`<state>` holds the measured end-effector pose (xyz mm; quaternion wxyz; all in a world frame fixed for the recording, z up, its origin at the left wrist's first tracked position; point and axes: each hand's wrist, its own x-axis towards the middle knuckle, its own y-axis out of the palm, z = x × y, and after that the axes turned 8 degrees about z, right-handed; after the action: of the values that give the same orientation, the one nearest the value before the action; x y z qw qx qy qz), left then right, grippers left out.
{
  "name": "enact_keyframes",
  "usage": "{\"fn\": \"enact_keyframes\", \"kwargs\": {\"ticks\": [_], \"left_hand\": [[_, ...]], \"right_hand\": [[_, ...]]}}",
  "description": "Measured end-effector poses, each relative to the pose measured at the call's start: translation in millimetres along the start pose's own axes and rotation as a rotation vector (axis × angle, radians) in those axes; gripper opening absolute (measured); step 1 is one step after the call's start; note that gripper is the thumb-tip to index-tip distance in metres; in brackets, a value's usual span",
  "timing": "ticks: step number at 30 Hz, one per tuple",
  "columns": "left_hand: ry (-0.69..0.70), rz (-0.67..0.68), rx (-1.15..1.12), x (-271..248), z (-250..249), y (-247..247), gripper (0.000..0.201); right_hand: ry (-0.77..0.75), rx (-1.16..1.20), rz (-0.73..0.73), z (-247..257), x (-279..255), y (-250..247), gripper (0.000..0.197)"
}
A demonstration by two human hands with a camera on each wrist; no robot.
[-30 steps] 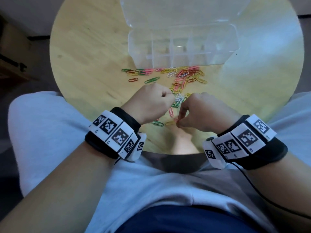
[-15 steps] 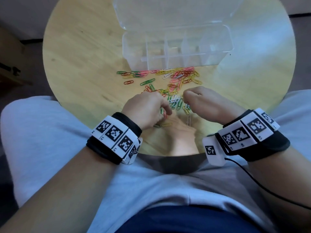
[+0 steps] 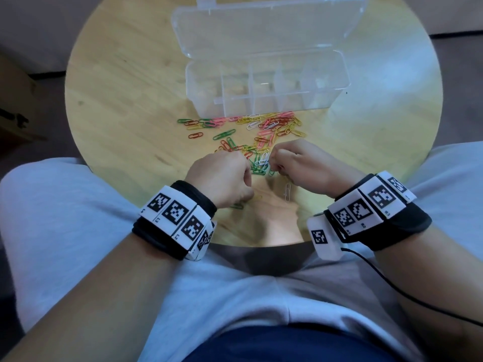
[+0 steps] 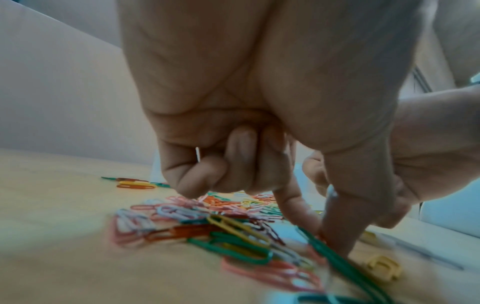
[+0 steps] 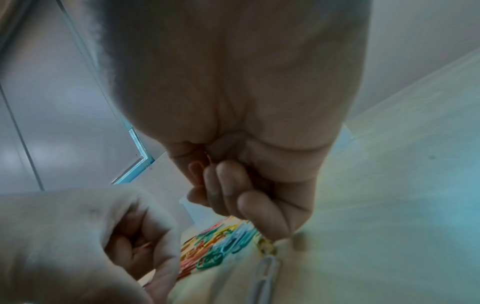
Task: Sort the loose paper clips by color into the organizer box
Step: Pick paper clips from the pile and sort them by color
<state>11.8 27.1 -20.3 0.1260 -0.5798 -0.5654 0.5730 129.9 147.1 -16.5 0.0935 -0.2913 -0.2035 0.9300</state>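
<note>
Loose paper clips (image 3: 264, 137) in several colours lie scattered on the round wooden table (image 3: 125, 82), in front of the clear organizer box (image 3: 266, 87) with its lid open. My left hand (image 3: 248, 165) is curled at the near end of the pile. Its curled fingers hold a white clip (image 4: 197, 154), while thumb and index finger (image 4: 330, 232) touch down among green clips (image 4: 233, 244). My right hand (image 3: 274, 160) is curled just to its right, with a pink clip (image 5: 194, 172) held in its fingers (image 5: 228, 185). Nothing shows inside the box's compartments.
A single white clip (image 3: 287, 192) lies apart near the table's front edge, below my right hand. One red clip (image 3: 195, 135) and a green one (image 3: 224, 134) sit left of the pile. My lap presses against the table's near edge.
My right hand moved away from the near edge up to the pile, uncovering the single white clip. My left hand shifted slightly nearer. Both stayed curled.
</note>
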Motion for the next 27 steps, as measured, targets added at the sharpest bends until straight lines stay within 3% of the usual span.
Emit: {"fn": "enact_keyframes", "kwargs": {"ticks": [3,6,8,11,17,22,27], "left_hand": [[0.055,0.007,-0.014,1.4,1.0,5.5,0.007],[0.167,0.044,-0.165,1.5,6.6,7.7,0.01],[0.246,0.037,-0.253,0.5,10.9,5.7,0.023],[0.246,-0.01,-0.37,-1.6,11.7,-1.0,0.016],[0.288,-0.124,-0.42,-4.5,-3.5,-31.3,0.019],[0.29,-0.12,-0.466,-0.8,-27.2,-65.7,0.023],[0.294,-0.093,-0.415,9.8,-45.8,-81.8,0.021]], "right_hand": [[-0.017,0.075,0.004,-1.4,0.6,-1.8,0.03],[-0.014,0.167,0.014,-2.0,-0.4,-8.1,0.035],[-0.019,0.23,-0.015,-3.3,-2.2,-14.1,0.033],[-0.029,0.158,-0.065,-10.5,-5.9,-22.5,0.032],[-0.055,0.063,-0.092,-1.0,-27.0,-54.7,0.025],[-0.156,0.001,-0.265,15.2,-24.8,-108.2,0.015],[-0.091,-0.238,-0.322,16.7,-4.8,-160.2,0.017]]}}
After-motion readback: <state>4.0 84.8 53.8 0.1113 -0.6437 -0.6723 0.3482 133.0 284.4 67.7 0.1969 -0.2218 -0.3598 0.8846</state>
